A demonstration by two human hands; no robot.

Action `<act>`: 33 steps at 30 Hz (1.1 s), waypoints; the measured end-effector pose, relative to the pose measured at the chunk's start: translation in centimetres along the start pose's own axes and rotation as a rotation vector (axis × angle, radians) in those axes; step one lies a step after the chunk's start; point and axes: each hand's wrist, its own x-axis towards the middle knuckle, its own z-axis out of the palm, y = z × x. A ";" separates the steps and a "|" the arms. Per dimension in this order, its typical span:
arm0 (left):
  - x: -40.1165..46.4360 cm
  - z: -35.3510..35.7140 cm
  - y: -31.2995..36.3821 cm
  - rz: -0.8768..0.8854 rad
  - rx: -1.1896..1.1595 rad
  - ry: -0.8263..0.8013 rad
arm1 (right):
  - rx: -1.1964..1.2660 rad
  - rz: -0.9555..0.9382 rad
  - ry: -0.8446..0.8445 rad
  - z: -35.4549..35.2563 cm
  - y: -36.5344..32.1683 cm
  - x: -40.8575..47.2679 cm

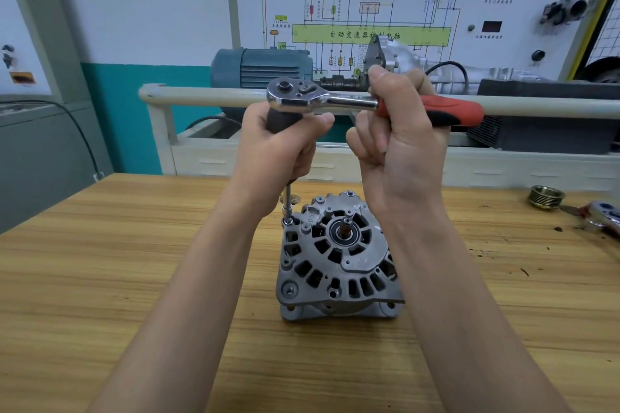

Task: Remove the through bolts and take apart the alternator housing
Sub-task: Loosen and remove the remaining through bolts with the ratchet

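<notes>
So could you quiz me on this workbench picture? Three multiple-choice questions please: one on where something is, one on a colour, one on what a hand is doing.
1. Where does the alternator sit?
A. On the wooden table
B. In a metal tray
C. On the floor

2. What colour is the ratchet wrench handle?
A. Blue and white
B. Red and black
C. All yellow

3. What is the left hand doing?
A. Lying flat on the table
B. Holding a loose bolt
C. Gripping the extension bar under the ratchet head

Answers:
1. A, its housing rests on the bare wooden table.
2. B, the grip past the right hand is red with black.
3. C, its fingers curl around the dark grip of the extension bar, whose socket meets the housing's edge.
</notes>
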 end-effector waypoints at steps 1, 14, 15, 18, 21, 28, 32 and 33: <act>0.0 0.0 0.0 -0.001 -0.003 0.000 | -0.002 -0.002 -0.001 0.0 0.0 0.0; 0.0 0.2 -0.1 0.004 0.009 -0.001 | -0.008 0.001 0.000 -0.1 0.0 0.1; 0.0 0.1 -0.1 0.005 0.008 -0.004 | -0.005 0.004 0.000 -0.1 0.0 0.1; 0.0 0.0 -0.1 -0.007 0.003 -0.033 | -0.001 0.034 0.015 -0.2 0.0 0.0; 0.0 -0.3 0.0 -0.037 -0.026 -0.104 | -0.015 0.077 0.006 -0.3 -0.2 0.2; 0.3 -1.1 -0.2 -0.057 -0.116 -0.158 | -0.054 0.119 -0.075 0.1 -0.4 0.6; 0.1 -0.1 -0.2 0.009 -0.015 0.072 | -0.107 -0.047 0.047 0.6 0.3 -0.5; 0.0 0.3 -0.2 0.022 0.010 0.134 | -0.126 -0.090 0.083 0.8 0.6 -1.0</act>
